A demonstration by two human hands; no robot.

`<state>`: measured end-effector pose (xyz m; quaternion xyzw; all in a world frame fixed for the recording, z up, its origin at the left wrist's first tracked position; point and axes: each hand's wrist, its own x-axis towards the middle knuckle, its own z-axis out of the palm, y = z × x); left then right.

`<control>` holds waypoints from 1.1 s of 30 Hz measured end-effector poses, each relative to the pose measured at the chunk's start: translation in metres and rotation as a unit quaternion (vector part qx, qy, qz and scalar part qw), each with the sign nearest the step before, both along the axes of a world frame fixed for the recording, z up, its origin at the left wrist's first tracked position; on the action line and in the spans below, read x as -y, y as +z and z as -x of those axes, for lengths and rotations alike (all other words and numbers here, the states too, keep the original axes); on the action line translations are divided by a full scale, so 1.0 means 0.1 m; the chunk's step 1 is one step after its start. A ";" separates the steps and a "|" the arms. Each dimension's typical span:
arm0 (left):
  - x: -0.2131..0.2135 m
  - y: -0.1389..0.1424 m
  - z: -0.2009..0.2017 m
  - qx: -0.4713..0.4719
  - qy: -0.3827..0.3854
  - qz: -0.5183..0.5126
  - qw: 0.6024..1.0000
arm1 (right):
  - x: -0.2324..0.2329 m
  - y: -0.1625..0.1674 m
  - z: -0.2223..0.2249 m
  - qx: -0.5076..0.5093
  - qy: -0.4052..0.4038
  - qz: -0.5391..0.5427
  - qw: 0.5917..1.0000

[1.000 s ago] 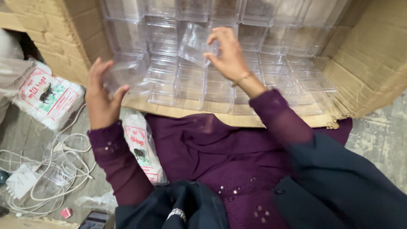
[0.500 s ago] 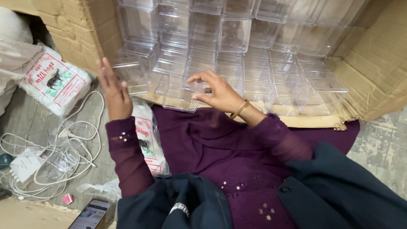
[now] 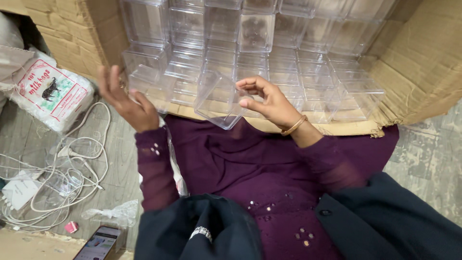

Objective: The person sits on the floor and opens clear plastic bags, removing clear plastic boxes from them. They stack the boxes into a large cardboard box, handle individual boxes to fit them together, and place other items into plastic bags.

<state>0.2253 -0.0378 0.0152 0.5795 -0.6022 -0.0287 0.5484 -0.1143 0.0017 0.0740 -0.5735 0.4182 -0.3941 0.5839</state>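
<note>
Pulled out of the stack since a second ago: one clear plastic box [image 3: 222,102], now tilted and out in front of the open cardboard carton [image 3: 423,72], over the purple lap [image 3: 231,159]. Right hand [image 3: 269,101] dropped lower and nearer the body; left hand [image 3: 126,100] off the stack edge and raised.

Grey worn floor [image 3: 428,159] on both sides. Carton lying on its side, filled with rows of stacked clear boxes [image 3: 255,33]. White printed bag [image 3: 50,94] on the left, white tangled cables [image 3: 57,178] with a white adapter [image 3: 17,192] below it, crumpled clear wrap [image 3: 110,214], small pink scrap [image 3: 71,227], phone [image 3: 98,243] at bottom edge. Dark jacket [image 3: 385,221] across the lap.

Right hand palm toward the body, wrist bent, gold bangle [image 3: 294,126] on wrist, fingers curled, pinching the right rim of the loose box between thumb and fingertips. Left hand upright, fingers spread loosely, holding nothing, just beside the carton's lower left corner.

Loose box left of the right hand, touching only its fingertips, apart from the left hand, open side toward the camera.
</note>
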 end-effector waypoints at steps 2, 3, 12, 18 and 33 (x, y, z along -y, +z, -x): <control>-0.10 0.04 0.33 -0.207 -0.173 -0.020 0.963 | -0.02 0.00 0.05 0.130 0.017 -0.094 0.987; -0.19 0.08 0.47 -0.243 -0.250 -0.055 0.936 | -0.03 0.00 0.06 0.155 0.017 -0.121 0.980; -0.61 0.16 1.46 -0.500 -0.464 -0.202 0.703 | -0.19 -0.03 0.02 0.019 -0.061 -0.001 0.998; -0.55 0.05 1.48 -0.380 -0.406 -0.199 0.807 | -0.35 0.15 -0.03 -0.093 -0.026 0.023 0.995; -0.43 0.38 1.39 -0.495 -0.434 -0.481 0.579 | -0.38 0.37 0.15 -0.225 0.062 0.243 0.941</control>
